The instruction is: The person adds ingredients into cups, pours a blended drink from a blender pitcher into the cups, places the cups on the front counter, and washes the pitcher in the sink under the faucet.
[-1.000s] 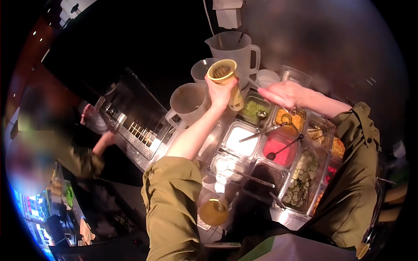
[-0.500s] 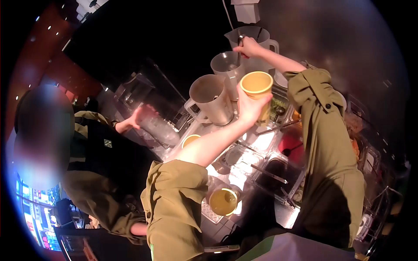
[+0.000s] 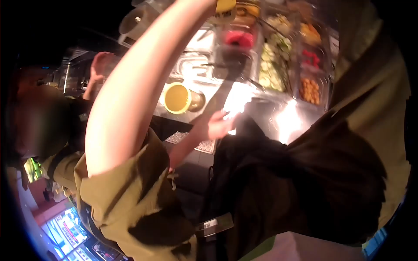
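Tubs point(image 3: 257, 43) on the tabletop point(image 3: 265, 118) are holding pink filling point(image 3: 239, 40), pale green slices point(image 3: 271, 69), red pieces point(image 3: 310, 58) and orange-brown pieces point(image 3: 310, 90). A standing cup point(image 3: 177, 98) near them is showing yellow inside. Left forearm point(image 3: 135, 82) is reaching to the top edge; left hand is lying out of frame, grip cannot be told. A yellow cup point(image 3: 225, 11), partly cut off, is showing just beside the forearm's far end. Right hand is also falling outside view, grip unknown.

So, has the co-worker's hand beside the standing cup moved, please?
Yes, the co-worker's hand has come rightward in view, now closer to the dark pan.
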A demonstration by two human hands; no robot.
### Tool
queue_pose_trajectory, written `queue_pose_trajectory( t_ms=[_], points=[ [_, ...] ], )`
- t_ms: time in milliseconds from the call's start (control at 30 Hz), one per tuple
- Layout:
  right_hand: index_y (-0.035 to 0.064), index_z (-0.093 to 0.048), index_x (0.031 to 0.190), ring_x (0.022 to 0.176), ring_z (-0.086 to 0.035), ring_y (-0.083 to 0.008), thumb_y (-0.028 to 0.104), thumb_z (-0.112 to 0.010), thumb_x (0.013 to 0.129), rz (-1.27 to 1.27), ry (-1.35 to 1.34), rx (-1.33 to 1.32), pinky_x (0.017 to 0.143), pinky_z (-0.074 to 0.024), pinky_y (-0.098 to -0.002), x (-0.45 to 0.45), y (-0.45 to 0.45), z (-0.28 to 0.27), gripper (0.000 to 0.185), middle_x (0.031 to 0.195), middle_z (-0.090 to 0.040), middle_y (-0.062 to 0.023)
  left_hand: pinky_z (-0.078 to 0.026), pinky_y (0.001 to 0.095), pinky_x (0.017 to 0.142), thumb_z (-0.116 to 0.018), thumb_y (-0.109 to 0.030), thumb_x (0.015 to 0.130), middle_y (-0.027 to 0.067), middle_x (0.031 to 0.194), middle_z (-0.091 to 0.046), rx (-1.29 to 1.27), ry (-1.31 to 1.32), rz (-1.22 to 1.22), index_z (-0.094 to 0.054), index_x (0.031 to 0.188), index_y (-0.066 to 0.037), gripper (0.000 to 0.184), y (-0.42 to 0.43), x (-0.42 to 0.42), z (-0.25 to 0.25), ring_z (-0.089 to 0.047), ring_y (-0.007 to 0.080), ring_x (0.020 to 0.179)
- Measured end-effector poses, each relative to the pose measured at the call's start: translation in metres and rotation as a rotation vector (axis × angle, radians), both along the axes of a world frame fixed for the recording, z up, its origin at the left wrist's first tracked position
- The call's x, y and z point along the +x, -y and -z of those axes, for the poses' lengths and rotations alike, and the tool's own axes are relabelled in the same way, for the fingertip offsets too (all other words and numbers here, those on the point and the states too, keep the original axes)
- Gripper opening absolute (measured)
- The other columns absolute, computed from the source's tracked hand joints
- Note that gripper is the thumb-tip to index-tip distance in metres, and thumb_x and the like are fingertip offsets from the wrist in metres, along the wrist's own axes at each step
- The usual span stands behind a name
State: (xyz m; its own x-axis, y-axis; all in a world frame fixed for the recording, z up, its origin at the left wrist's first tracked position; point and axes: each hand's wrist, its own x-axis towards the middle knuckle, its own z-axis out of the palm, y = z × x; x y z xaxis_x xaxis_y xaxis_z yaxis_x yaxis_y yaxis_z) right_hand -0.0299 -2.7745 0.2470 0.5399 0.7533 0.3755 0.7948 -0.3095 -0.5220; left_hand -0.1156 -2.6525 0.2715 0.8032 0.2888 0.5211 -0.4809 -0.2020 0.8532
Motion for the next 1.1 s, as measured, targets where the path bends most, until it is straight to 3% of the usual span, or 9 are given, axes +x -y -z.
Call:
queue_pose_trajectory(
  t_ms=[133,267,533,633,733,900,933,967,1100],
  points=[
    [-0.0006,-0.059,0.071,0.052,-0.055,-0.0126,0.022,-0.055,0.078,-0.059,0.038,-0.196,0.051,-0.0463,-0.0262,-0.153,0.1,0.05,0.024,0.062,-0.058,-0.0069,-0.038,0.0323,0.085,-0.074,-0.015,0.058,0.0154,0.106,-0.046,-0.05,0.083,0.002,-0.029,0.114,0.002,0.073,0.091,-0.079,-0.017,-0.048,0.023,0.098],
    [-0.0002,-0.059,0.075,0.054,-0.055,-0.0125,0.023,-0.054,0.079,0.138,-0.008,-0.315,0.052,-0.0464,-0.0262,-0.256,0.201,0.074,0.024,0.063,-0.058,-0.0067,-0.037,0.032,0.087,-0.074,-0.014,0.061,0.0157,0.107,-0.044,-0.11,-0.043,0.04,-0.028,0.115,0.003,0.073,0.165,-0.16,0.012,-0.045,0.0226,0.1],
    [0.0007,-0.058,0.082,0.057,-0.055,-0.0122,0.026,-0.053,0.08,1.073,0.065,-0.264,0.055,-0.0466,-0.0263,-0.383,0.442,-0.042,0.026,0.067,-0.058,-0.0062,-0.035,0.0325,0.089,-0.069,-0.011,0.068,0.0155,0.112,-0.042,-0.049,-0.284,0.547,-0.027,0.119,0.003,0.067,0.248,-0.252,0.189,-0.044,0.0227,0.102],
    [0.0011,-0.058,0.084,0.058,-0.056,-0.0121,0.027,-0.052,0.08,1.349,0.093,-0.229,0.055,-0.0467,-0.0263,-0.459,0.516,-0.079,0.027,0.068,-0.058,-0.006,-0.035,0.033,0.089,-0.066,-0.011,0.07,0.0157,0.111,-0.043,-0.01,-0.337,0.534,-0.029,0.118,0.003,0.062,0.266,-0.273,0.224,-0.044,0.0232,0.102],
    [0.0014,-0.058,0.087,0.059,-0.056,-0.012,0.027,-0.051,0.081,1.533,0.059,-0.17,0.056,-0.0468,-0.0264,-0.512,0.588,-0.076,0.028,0.069,-0.058,-0.0058,-0.036,0.0335,0.088,-0.064,-0.011,0.073,0.0158,0.111,-0.043,0.055,-0.363,0.416,-0.031,0.118,0.004,0.058,0.273,-0.271,0.25,-0.044,0.0237,0.102],
    [0.002,-0.058,0.091,0.061,-0.056,-0.0119,0.029,-0.05,0.081,1.71,-0.106,-0.091,0.058,-0.0469,-0.0264,-0.616,0.69,0.012,0.03,0.071,-0.058,-0.0055,-0.036,0.0344,0.088,-0.059,-0.011,0.077,0.0161,0.111,-0.043,0.119,-0.332,0.088,-0.034,0.117,0.004,0.05,0.279,-0.294,0.285,-0.044,0.0246,0.101],
    [0.0005,-0.057,0.095,0.058,-0.056,-0.0107,0.029,-0.054,0.079,1.62,-0.037,-0.056,0.057,-0.0465,-0.0261,-0.63,0.703,0.038,0.032,0.073,-0.059,-0.0048,-0.036,0.0346,0.088,-0.058,-0.011,0.078,0.0162,0.111,-0.044,0.136,-0.295,-0.021,-0.034,0.116,0.004,0.048,0.282,-0.305,0.288,-0.044,0.0248,0.101],
    [0.0004,-0.057,0.098,0.055,-0.056,-0.0116,0.027,-0.054,0.079,1.695,-0.211,-0.056,0.057,-0.0468,-0.0272,-0.644,0.721,0.066,0.033,0.075,-0.06,-0.0063,-0.036,0.0346,0.088,-0.058,-0.011,0.078,0.0162,0.111,-0.044,0.151,-0.283,-0.027,-0.034,0.116,0.004,0.048,0.288,-0.317,0.292,-0.044,0.0248,0.101],
    [-0.0011,-0.059,0.09,0.057,-0.058,-0.0124,0.025,-0.053,0.079,1.77,-0.501,-0.043,0.058,-0.047,-0.0274,-0.67,0.81,0.165,0.029,0.071,-0.061,-0.0083,-0.038,0.0335,0.086,-0.051,-0.011,0.083,0.0158,0.106,-0.047,0.149,-0.255,0.088,-0.039,0.113,0.004,0.036,0.372,-0.388,0.302,-0.047,0.0237,0.097]
  ],
)
